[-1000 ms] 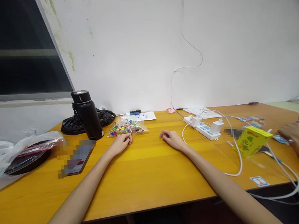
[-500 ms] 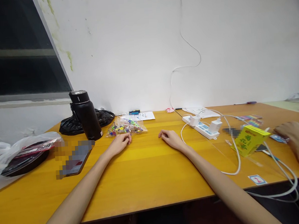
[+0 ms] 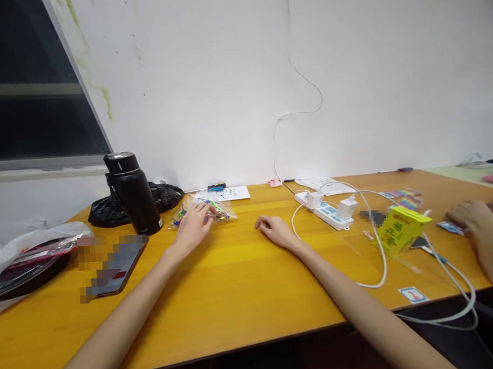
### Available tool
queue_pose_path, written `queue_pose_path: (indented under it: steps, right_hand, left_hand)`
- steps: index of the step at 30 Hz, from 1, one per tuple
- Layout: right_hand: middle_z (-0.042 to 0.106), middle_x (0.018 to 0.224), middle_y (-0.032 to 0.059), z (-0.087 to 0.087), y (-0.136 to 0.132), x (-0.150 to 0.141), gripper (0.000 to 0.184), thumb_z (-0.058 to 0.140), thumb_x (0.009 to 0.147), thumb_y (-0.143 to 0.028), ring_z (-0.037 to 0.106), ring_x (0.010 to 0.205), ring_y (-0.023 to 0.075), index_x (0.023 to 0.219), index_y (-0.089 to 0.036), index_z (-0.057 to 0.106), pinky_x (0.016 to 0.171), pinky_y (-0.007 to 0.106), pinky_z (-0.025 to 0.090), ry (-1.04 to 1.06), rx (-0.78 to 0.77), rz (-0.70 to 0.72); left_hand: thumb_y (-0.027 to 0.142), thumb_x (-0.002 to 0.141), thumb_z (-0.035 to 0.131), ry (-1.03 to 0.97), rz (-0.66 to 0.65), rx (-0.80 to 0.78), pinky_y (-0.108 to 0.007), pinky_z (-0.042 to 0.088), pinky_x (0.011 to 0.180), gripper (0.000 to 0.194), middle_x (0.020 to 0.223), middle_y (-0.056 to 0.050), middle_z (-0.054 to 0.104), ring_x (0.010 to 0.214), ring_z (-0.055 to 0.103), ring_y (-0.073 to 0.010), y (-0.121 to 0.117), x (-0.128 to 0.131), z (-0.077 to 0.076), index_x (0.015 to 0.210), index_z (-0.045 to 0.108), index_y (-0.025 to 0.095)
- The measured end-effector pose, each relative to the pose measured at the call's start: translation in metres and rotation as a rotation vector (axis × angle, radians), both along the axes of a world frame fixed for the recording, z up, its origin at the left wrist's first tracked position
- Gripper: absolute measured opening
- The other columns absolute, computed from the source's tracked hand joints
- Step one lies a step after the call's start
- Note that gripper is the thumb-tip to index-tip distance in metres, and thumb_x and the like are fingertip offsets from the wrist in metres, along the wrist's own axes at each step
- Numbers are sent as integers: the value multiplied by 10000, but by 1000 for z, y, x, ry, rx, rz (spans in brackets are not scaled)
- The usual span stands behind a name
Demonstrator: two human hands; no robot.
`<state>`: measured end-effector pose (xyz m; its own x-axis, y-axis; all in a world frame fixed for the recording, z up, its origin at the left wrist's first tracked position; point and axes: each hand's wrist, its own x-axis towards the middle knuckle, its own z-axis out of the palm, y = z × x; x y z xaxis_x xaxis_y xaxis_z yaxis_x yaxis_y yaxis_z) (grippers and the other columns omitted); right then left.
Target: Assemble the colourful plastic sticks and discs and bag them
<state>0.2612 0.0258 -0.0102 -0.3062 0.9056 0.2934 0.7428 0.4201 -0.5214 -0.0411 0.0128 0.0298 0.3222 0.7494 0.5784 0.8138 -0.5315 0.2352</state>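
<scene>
My left hand (image 3: 194, 227) reaches over a clear plastic bag (image 3: 224, 212) of small coloured pieces. Its fingers are stretched out and cover part of the bag; whether they press on it I cannot tell. My right hand (image 3: 276, 231) rests on the wooden table (image 3: 236, 295) with its fingers curled in and nothing visible in them. To the right of it lies a white power strip (image 3: 334, 217) with two white chargers plugged in.
At left stand a black bottle (image 3: 133, 196), a phone (image 3: 124, 268), a black plastic bag (image 3: 107, 209) and a white bag (image 3: 73, 229) around a dark round container. On the right are a yellow box (image 3: 401, 231), looping white cables (image 3: 469, 299) and another person's hands (image 3: 473, 216).
My left hand has opened from a loose curl and moved forward over the clear bag. My right hand stays put. The view has turned slightly to the right.
</scene>
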Motion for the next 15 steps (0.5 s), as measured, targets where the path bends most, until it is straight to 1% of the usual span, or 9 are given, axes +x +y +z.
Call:
queue_pose_path:
  steps: [2, 4, 6, 8, 10, 12, 15]
  right_hand:
    - [685, 760, 12, -1, 1, 0, 242, 477, 910, -198, 560, 658, 149, 949, -200, 716, 636, 244, 329, 0, 5, 3]
    - [681, 753, 10, -2, 1, 1, 239, 477, 911, -197, 559, 656, 148, 946, -202, 713, 632, 245, 322, -2, 10, 2]
    - [684, 761, 11, -2, 1, 1, 238, 475, 912, -191, 563, 663, 147, 943, -202, 711, 634, 245, 321, 1, 14, 3]
    - [685, 766, 11, -1, 0, 1, 237, 475, 911, -186, 565, 667, 145, 940, -203, 711, 636, 244, 321, 5, 17, 5]
    - [677, 753, 8, 0, -1, 1, 235, 476, 911, -185, 562, 664, 145, 937, -203, 709, 632, 242, 318, 4, 16, 8]
    - [671, 746, 7, 0, -1, 1, 230, 479, 911, -185, 561, 666, 146, 936, -202, 707, 628, 242, 313, 0, 18, 10]
    - [674, 754, 8, -1, -2, 2, 231, 479, 912, -181, 562, 669, 145, 940, -203, 707, 631, 242, 315, -1, 16, 10]
  left_hand:
    - [177, 917, 470, 94, 25, 26, -437, 453, 1021, 333, 1356, -98, 614, 1277, 529, -297, 15, 0, 4, 1210, 617, 237]
    - [174, 923, 477, 184, 19, 5, -496, 404, 1103, 437, 1544, -95, 474, 1424, 406, -330, 32, -1, 3, 1342, 579, 249]
    - [164, 921, 485, 245, 7, -35, -547, 370, 1135, 493, 1610, -95, 395, 1485, 323, -363, 47, -2, -2, 1400, 558, 255]
    - [150, 920, 477, 266, -12, -59, -557, 372, 1135, 494, 1597, -99, 419, 1481, 337, -371, 58, -2, -8, 1395, 574, 251]
    - [141, 925, 457, 240, -33, -64, -530, 401, 1116, 474, 1519, -112, 518, 1422, 432, -351, 64, -3, -13, 1365, 601, 239]
    - [155, 932, 455, 174, -48, -53, -497, 437, 1083, 443, 1429, -117, 598, 1338, 522, -328, 65, -3, -16, 1333, 625, 238]
    - [203, 946, 471, 70, -54, -18, -475, 459, 1052, 385, 1363, -108, 639, 1276, 565, -317, 61, -4, -18, 1282, 652, 255]
